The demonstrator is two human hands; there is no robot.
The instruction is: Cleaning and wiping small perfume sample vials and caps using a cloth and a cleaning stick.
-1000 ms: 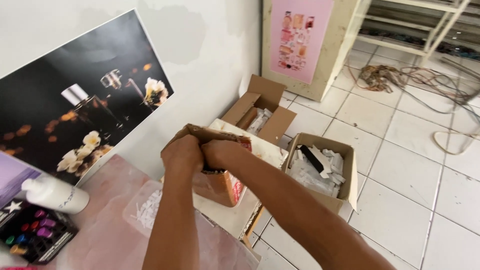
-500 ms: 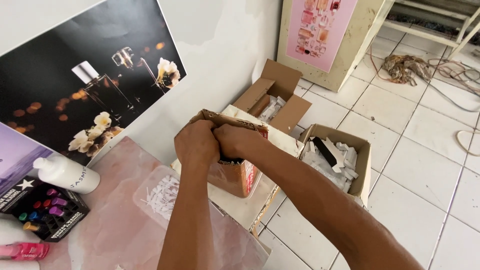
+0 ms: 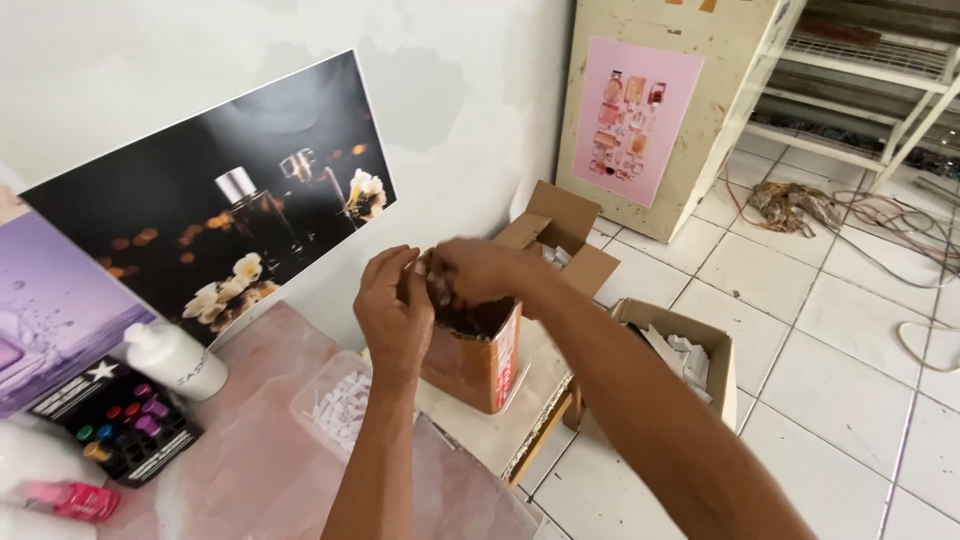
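Open-topped brown cardboard box (image 3: 470, 360), upright on the desk (image 3: 250, 460) directly beneath both hands: left hand (image 3: 392, 310) curled on its near rim, right hand (image 3: 478, 272) closed at the mouth, contents unreadable; unpacking apparently under way, unfinished.

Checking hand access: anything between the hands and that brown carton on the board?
Nothing visible. The left hand grips the near rim of the brown carton, and the right hand is already at its open top, blurred. The clear tray of white pieces sits off to the side, apart.
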